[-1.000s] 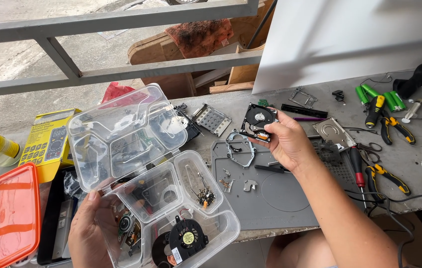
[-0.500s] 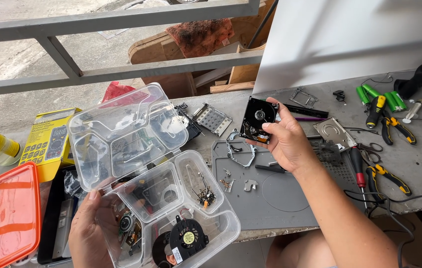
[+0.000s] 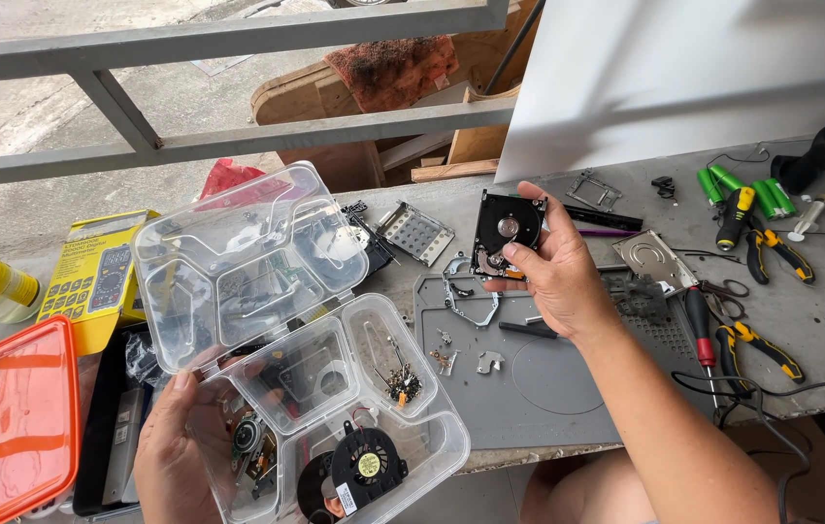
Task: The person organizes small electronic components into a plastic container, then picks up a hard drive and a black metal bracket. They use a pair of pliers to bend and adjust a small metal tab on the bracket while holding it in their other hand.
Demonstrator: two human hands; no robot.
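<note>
Opened hard drive up in the centre of the frame, lifted clear of the tabletop, its platter and arm exposed with the cover already off. The right hand has it, fingers curled round the lower edge and thumb along the side, closed firmly on the drive. Just below it lies the grey work mat with a bent metal bracket, small loose metal bits and a dark bit lying on it, so the stripping looks well along. Lower left, the left hand grips the near corner of the clear compartment box, fingers wrapped on it, lid thrown open. Inside, a small black fan and a cluster of screws are already sorted; the drive itself is not yet in any compartment. Further right, red-handled screwdriver, yellow-handled pliers, green batteries. Far left, an orange lid and a yellow box
</note>
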